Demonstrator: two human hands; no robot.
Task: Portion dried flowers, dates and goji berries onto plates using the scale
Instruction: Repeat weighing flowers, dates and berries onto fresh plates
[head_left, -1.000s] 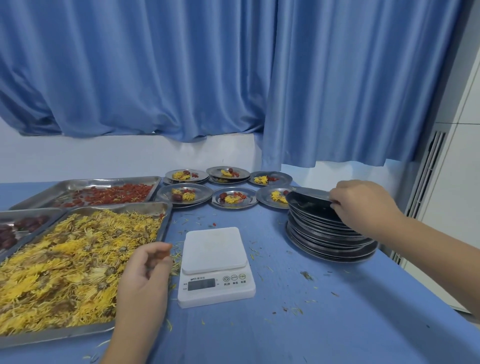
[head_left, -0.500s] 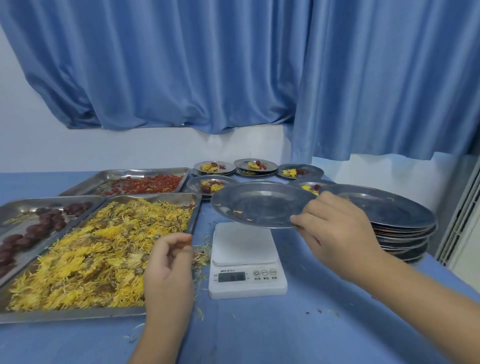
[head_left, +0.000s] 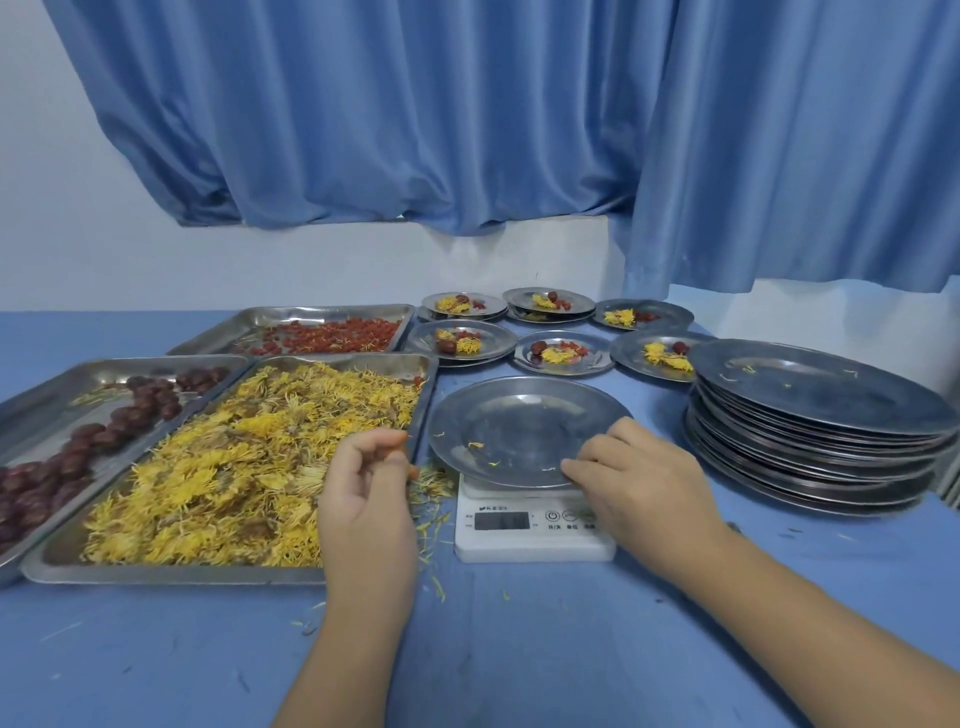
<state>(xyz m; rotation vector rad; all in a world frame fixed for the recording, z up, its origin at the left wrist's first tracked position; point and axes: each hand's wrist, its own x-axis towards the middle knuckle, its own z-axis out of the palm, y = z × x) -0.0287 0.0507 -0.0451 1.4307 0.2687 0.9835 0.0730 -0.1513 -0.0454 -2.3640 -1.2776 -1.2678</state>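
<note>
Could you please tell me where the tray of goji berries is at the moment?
In the head view the tray of goji berries sits at the back left, behind the flower tray and left of the filled plates.

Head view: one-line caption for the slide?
Right hand holds a nearly empty steel plate on the scale; left hand hovers at the dried-flower tray, portioned plates behind.

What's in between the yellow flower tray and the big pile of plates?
The head view shows the white scale with one plate on it, the right hand holding its rim.
</note>
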